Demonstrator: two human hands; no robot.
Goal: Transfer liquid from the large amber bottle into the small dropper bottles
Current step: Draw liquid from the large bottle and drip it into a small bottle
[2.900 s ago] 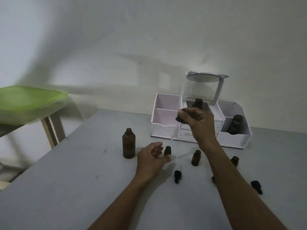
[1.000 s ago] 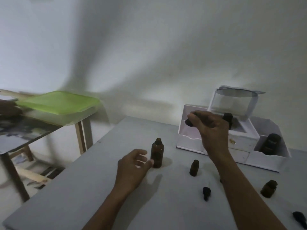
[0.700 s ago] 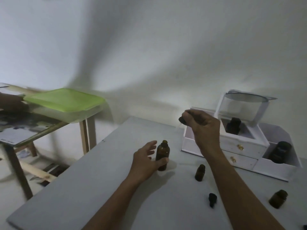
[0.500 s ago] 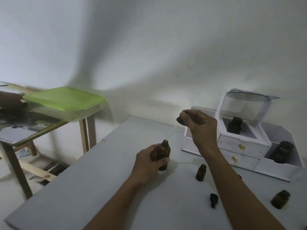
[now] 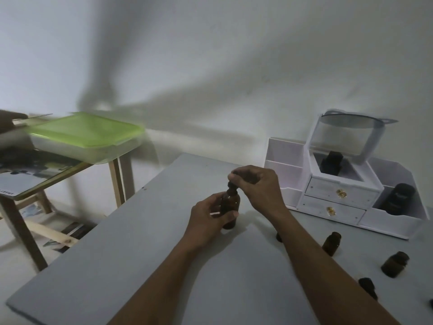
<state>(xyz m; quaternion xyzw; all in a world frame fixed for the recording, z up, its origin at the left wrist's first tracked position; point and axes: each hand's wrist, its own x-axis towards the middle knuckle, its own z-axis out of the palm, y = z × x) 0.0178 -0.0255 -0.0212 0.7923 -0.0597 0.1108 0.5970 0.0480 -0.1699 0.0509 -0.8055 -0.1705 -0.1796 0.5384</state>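
Note:
The large amber bottle (image 5: 230,204) stands upright on the grey table (image 5: 131,249). My left hand (image 5: 208,219) grips its body from the left. My right hand (image 5: 255,186) hovers just above the neck and pinches the black bulb of a dropper (image 5: 232,186) that sits in the bottle's mouth; the pipette itself is hidden. Two small amber dropper bottles (image 5: 330,243) (image 5: 394,263) stand uncapped to the right, past my right forearm. A loose black dropper cap (image 5: 367,287) lies near them.
A white drawer organiser (image 5: 337,195) with a raised clear lid stands at the back right, holding dark bottles (image 5: 396,195). A green-lidded box (image 5: 86,134) rests on a wooden side table to the left. The grey table's left edge runs diagonally.
My left hand reached the large amber bottle and closed round it. My right hand carried the dropper left and down onto the bottle's neck. The view shifted left.

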